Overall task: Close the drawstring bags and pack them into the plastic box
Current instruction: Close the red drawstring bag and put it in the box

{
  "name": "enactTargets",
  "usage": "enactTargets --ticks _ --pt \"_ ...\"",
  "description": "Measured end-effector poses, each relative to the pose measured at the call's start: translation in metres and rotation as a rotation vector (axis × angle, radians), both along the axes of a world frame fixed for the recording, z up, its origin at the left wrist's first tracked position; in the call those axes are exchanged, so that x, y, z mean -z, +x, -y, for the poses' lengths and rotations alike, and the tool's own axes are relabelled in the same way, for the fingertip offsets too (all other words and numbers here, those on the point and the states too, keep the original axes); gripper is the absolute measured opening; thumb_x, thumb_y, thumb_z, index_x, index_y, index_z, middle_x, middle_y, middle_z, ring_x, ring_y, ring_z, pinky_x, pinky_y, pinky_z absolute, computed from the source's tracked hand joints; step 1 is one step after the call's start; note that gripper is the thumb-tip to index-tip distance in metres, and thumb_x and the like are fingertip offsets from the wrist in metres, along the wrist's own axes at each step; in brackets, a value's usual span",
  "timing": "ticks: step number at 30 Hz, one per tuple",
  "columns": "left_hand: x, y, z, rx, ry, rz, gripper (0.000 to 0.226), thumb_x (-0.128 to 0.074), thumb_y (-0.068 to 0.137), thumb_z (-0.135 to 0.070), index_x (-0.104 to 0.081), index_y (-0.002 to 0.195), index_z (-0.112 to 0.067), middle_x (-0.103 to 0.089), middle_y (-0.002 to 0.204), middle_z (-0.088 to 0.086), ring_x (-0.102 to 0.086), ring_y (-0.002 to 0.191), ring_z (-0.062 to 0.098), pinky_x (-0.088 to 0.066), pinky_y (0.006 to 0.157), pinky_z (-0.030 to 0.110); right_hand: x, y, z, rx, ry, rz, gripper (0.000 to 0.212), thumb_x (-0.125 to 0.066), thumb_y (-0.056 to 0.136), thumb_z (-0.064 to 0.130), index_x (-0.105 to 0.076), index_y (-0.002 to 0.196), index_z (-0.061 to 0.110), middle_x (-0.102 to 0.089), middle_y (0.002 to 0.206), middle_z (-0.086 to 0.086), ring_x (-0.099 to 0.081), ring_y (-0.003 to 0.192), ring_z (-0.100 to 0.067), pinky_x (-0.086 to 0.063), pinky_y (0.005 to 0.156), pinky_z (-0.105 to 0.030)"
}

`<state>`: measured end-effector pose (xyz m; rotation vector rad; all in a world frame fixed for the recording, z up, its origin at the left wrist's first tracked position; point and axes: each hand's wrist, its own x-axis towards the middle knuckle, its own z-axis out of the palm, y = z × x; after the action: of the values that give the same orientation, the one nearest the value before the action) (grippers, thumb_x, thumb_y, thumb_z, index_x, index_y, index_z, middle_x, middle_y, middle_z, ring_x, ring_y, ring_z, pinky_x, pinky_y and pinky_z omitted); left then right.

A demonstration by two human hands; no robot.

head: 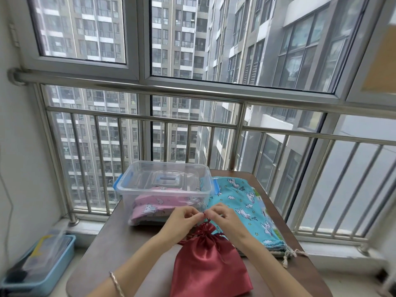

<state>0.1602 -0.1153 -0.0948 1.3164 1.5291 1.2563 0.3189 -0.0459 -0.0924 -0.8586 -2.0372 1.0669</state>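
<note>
- Head view looks down on a small brown tabletop set against a railed window, with tower blocks outside.
- A red satin bag lies flat at the near edge of the tabletop, its neck already gathered into a ruffle and pointing away from the person.
- Left hand and right hand meet just above that neck; the fingers of both are pinched on the thin red cord, grasping it rather than the cloth.
- Whether a knot is formed yet is too small to tell.
- To do this step well, I would say the two cord ends should be drawn apart evenly, level with the neck, so the gathers tighten all round and the satin does not slip open again.
- Keeping the bag's body resting on the tabletop should steady it while the cord is pulled.
- A clear plastic box with blue clips stands just beyond the hands, a pink printed bag already inside.
- A blue printed bag lies right of the box, its tasselled cord end near the tabletop's right edge.
- On the floor at left sits a blue tray.
</note>
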Motion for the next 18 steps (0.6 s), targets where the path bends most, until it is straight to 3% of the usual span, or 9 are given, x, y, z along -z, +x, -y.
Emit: enactTargets --ticks 3,7,9,11,14,16,18 --pt "-0.001 -0.001 0.002 0.009 0.012 -0.042 0.024 -0.070 0.085 -0.032 -0.072 0.078 -0.009 -0.060 0.057 -0.008 -0.047 0.049 0.004 -0.038 0.051 0.020 0.005 0.005 -0.006 0.039 0.055 0.057 0.019 -0.071 0.083 0.032 -0.067 0.064 0.031 -0.056 0.077 0.005 -0.048 0.065 -0.005 -0.044 0.069 -0.027" --pt "0.002 -0.017 0.007 -0.010 -0.013 -0.153 0.011 -0.073 0.083 -0.020 -0.077 0.074 -0.015 -0.072 0.067 -0.002 -0.062 0.060 0.005 -0.052 0.062 0.021 0.005 0.028 -0.017 0.115 -0.023 0.022 0.020 -0.068 0.078 0.024 -0.059 0.060 0.024 -0.053 0.068 0.004 -0.045 0.063 -0.007 -0.037 0.065 -0.027" --pt "0.006 -0.030 0.012 -0.035 -0.019 -0.290 0.009 -0.075 0.081 -0.018 -0.077 0.072 -0.018 -0.074 0.069 -0.002 -0.060 0.058 -0.001 -0.048 0.061 0.013 0.007 0.046 -0.023 0.142 -0.056 0.017 0.018 -0.064 0.071 0.029 -0.057 0.063 0.014 -0.050 0.065 0.000 -0.043 0.061 -0.009 -0.036 0.063 -0.028" --pt "0.011 -0.043 0.016 -0.028 -0.035 -0.357 0.010 -0.075 0.079 -0.019 -0.077 0.070 -0.019 -0.074 0.069 0.000 -0.059 0.058 0.001 -0.046 0.058 0.015 0.012 0.062 -0.030 0.164 -0.066 0.039 0.023 -0.063 0.070 0.031 -0.056 0.064 0.010 -0.050 0.065 0.000 -0.044 0.062 -0.011 -0.036 0.064 -0.030" --pt "0.019 -0.054 0.018 -0.003 -0.057 -0.398 0.012 -0.075 0.078 -0.023 -0.077 0.066 -0.022 -0.073 0.069 0.004 -0.056 0.057 0.004 -0.044 0.058 0.021 0.023 0.074 -0.037 0.161 -0.056 0.122 0.021 -0.068 0.079 0.025 -0.057 0.063 0.017 -0.054 0.065 0.004 -0.049 0.063 -0.009 -0.039 0.067 -0.029" --pt "0.020 -0.051 0.017 0.013 -0.063 -0.388 0.012 -0.073 0.080 -0.026 -0.076 0.070 -0.019 -0.073 0.070 0.004 -0.055 0.058 0.003 -0.045 0.060 0.023 0.027 0.074 -0.040 0.145 -0.027 0.195 0.019 -0.068 0.077 0.036 -0.061 0.065 0.023 -0.058 0.069 0.006 -0.047 0.061 -0.005 -0.038 0.065 -0.025" --pt "0.018 -0.043 0.017 0.030 -0.068 -0.367 0.015 -0.070 0.082 -0.032 -0.075 0.076 -0.018 -0.072 0.069 -0.001 -0.056 0.059 0.001 -0.047 0.061 0.025 0.022 0.067 -0.038 0.121 -0.012 0.252 0.007 -0.067 0.082 0.036 -0.068 0.079 0.029 -0.062 0.081 0.010 -0.048 0.066 -0.002 -0.037 0.065 -0.020"
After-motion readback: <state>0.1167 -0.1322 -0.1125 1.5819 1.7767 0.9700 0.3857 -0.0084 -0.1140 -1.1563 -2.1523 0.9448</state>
